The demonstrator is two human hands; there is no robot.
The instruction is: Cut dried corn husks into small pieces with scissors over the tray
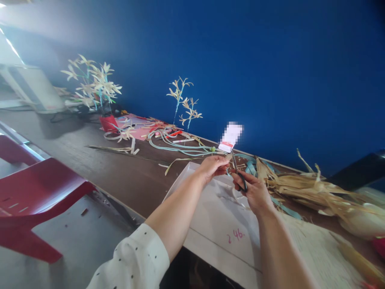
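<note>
My left hand [213, 167] pinches a small, pale tan strip [229, 156] that looks like dried husk. Close beside it, my right hand [254, 190] grips scissors [242, 183] with black handles, the blades pointing up and touching or just next to the strip. Whether the blades are parted is too small to tell. Both hands are above a shallow white box [180, 178], which has pink handwriting on its front part. Just past my fingertips stands a bright, partly blurred-out panel [229, 140], perhaps a phone screen.
Dried husks [288, 182] lie at the right. Pale blue cords [180, 151], red and pink paper scraps [144, 128] and flower stems [177, 94] are near the blue wall [270, 72]. A red pot [108, 124] holds pale flowers. A red chair [42, 184] stands left of the table [120, 172].
</note>
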